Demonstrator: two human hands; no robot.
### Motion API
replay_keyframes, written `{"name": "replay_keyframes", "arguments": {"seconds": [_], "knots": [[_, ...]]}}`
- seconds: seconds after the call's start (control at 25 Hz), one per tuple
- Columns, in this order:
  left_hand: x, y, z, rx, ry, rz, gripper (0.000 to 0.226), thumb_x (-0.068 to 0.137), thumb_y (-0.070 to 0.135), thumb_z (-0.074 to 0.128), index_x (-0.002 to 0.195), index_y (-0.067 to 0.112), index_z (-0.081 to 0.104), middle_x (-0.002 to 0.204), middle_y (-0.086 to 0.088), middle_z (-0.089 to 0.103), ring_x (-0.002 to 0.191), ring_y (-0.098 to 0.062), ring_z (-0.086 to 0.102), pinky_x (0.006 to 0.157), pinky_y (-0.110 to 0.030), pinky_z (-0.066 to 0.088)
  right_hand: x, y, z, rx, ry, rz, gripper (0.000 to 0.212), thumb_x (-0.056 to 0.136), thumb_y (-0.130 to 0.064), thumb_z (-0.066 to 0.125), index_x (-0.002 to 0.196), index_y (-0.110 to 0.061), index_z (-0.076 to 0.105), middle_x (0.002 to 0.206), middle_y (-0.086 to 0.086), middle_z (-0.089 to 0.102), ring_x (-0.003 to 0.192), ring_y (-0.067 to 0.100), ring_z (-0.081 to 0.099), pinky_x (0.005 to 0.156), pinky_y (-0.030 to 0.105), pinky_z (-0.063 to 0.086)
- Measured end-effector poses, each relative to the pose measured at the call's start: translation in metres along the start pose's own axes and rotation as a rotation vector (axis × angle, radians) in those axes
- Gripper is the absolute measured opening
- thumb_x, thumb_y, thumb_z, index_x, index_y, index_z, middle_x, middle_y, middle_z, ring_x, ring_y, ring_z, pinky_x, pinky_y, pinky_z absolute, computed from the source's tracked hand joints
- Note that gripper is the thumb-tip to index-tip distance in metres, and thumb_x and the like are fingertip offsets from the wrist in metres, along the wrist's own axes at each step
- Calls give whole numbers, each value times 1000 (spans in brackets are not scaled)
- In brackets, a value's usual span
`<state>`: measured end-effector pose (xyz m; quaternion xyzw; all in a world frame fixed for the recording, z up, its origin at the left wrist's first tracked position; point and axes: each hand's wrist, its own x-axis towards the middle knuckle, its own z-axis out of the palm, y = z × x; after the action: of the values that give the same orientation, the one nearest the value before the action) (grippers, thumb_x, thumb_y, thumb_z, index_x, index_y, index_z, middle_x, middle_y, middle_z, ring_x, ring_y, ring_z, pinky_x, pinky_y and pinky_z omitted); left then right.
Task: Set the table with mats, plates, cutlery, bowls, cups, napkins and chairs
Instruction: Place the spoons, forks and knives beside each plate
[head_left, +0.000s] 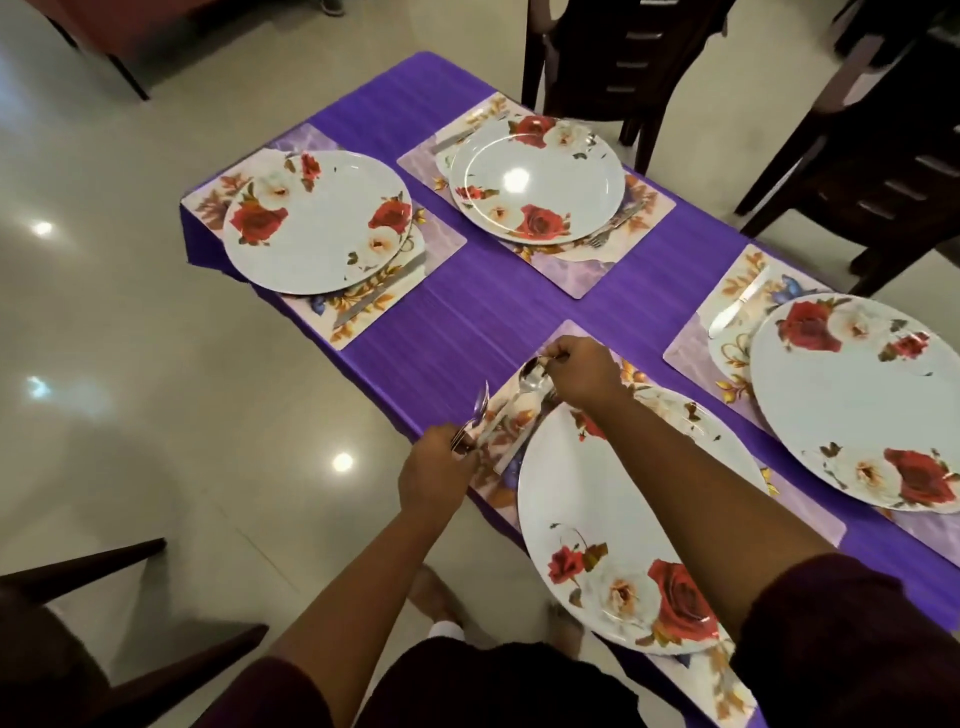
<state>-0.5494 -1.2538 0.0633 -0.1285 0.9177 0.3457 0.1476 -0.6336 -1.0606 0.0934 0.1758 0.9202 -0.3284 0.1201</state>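
**Spoon in your right hand, lying along the near mat's far-left edge**

Your right hand reaches across the near plate and pinches the handle end of a spoon between curled fingers. The bowl of that spoon points back toward you and to the left, so its long axis runs roughly parallel to the plate's rim, over the bare strip of the near mat beside the plate. Whether the spoon already rests on the mat or hangs just above it cannot be told.

Your left hand is clenched round a bundle of cutlery, held upright with the tips pointing up and away from you. It sits at the desk's near-left edge, just beside the same mat strip. The pieces in the bundle cannot be counted.

Judgement: the placement turns on the right hand. It is the one already over the target strip, with the spoon close to the line it should take alongside the plate. The left hand serves as the stock holder, and lies nearer you and to the left of the spoon.

Outward, three further settings carry a mat and a flowered plate: far left plate, far middle plate, right plate. A knife lies on the right mat beside its plate. Dark chairs stand beyond the desk. No bowls, cups or napkins are in view, so the task looks well short of complete.
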Motion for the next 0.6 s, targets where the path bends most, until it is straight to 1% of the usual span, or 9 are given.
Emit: {"name": "replay_keyframes", "arguments": {"seconds": [0.08, 0.16, 0.24, 0.28, 0.4, 0.52, 0.56, 0.6], "knots": [[14, -4, 4, 58, -35, 26, 22, 85, 30, 72, 103, 18, 66, 100, 0, 68, 87, -18, 64, 72, -31, 51, 12, -1, 10, -37, 11, 45, 15, 96, -15, 56, 101, -16, 70, 91, 4, 70, 78, 18, 62, 89, 40, 49], [21, -6, 9, 63, -48, 36, 23, 85, 30, 72, 103, 17, 66, 101, 0, 68, 87, -17, 65, 71, -30, 52, 20, 3, 18, -30, 24, 90, 15, 95, -17, 58, 104, -17, 70, 99, 6, 72, 89, 24, 64, 87, 39, 51], [22, -6, 10, 43, -46, 30, 25, 86, 30, 71, 107, 17, 66, 102, 1, 68, 88, -16, 65, 69, -26, 48, 23, 8, 22, -29, 5, 113, 17, 96, -19, 59, 108, -16, 70, 102, 6, 72, 91, 25, 65, 83, 35, 51], [22, -6, 12, 37, -47, 27, 27, 86, 30, 71, 109, 17, 65, 103, 1, 67, 90, -16, 65, 70, -25, 48, 25, 11, 23, -33, -10, 121, 18, 96, -20, 59, 110, -15, 69, 103, 5, 71, 92, 25, 65, 84, 35, 52], [20, -7, 11, -7, -83, 11, 30, 86, 33, 71, 111, 18, 64, 105, 2, 67, 92, -16, 66, 74, -25, 51, 28, 15, 25, -73, -10, 142, 22, 96, -24, 58, 113, -16, 69, 109, 5, 71, 98, 25, 64, 92, 41, 50], [20, -3, 0, -140, -60, -22, 25, 89, 38, 67, 103, 17, 66, 98, 2, 68, 86, -14, 65, 73, -28, 55, 31, 4, 21, -40, 97, 196, 25, 94, -31, 61, 115, -20, 66, 120, 6, 59, 107, 27, 58, 100, 48, 42], [20, -2, -6, -228, -43, -40, 23, 91, 39, 63, 98, 17, 67, 93, 1, 69, 82, -15, 65, 72, -32, 56, 32, -2, 20, -29, 137, 194, 25, 93, -32, 61, 114, -20, 65, 122, 7, 55, 109, 28, 56, 100, 48, 41], [20, 0, -13, -331, -29, -67, 23, 94, 39, 58, 94, 17, 66, 88, -1, 69, 81, -16, 65, 73, -35, 56, 32, -11, 19, -1, 166, 170, 22, 94, -31, 60, 112, -19, 65, 121, 7, 55, 108, 28, 56, 100, 48, 40]]}}
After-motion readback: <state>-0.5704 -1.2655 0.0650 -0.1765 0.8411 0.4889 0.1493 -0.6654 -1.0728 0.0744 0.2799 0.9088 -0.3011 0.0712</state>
